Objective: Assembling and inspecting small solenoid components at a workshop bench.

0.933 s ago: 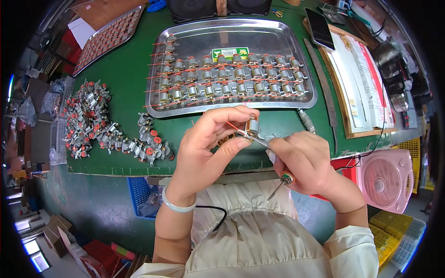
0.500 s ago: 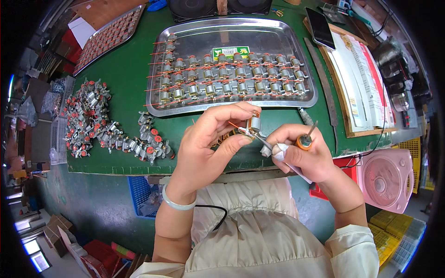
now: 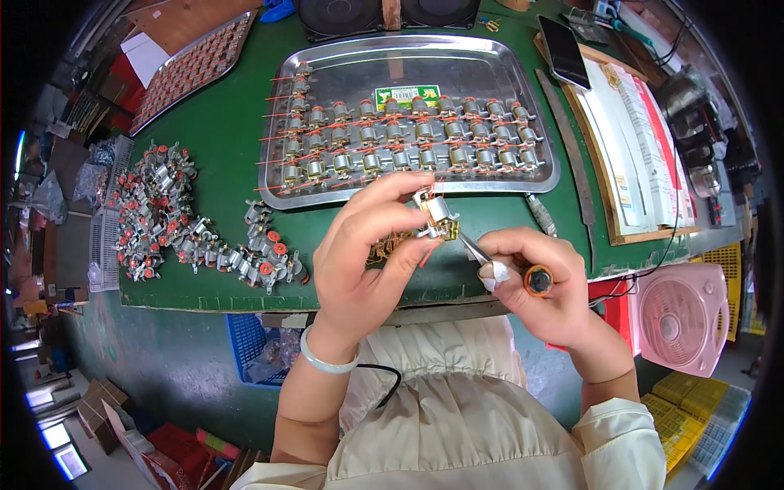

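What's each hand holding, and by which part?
Left hand: small metal part, by its left side. Right hand: pointed tool, behind its tip; orange-handled tool, by its handle.

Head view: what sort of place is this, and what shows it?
Probably an assembly workshop: a metal tray holds rows of small metal components, a heap of similar ones lies on the green workbench, and the left hand holds another.

A black rectangular smartphone (image 3: 563, 51) overlaps the upper left corner of a shallow wooden-framed tray (image 3: 645, 235) of white papers (image 3: 616, 163) on the green worktop (image 3: 220, 122). Lower down, a pale pink plastic fan (image 3: 674, 318) stands near yellow plastic crates (image 3: 678, 418); a blue plastic basket (image 3: 245, 347) sits further left.
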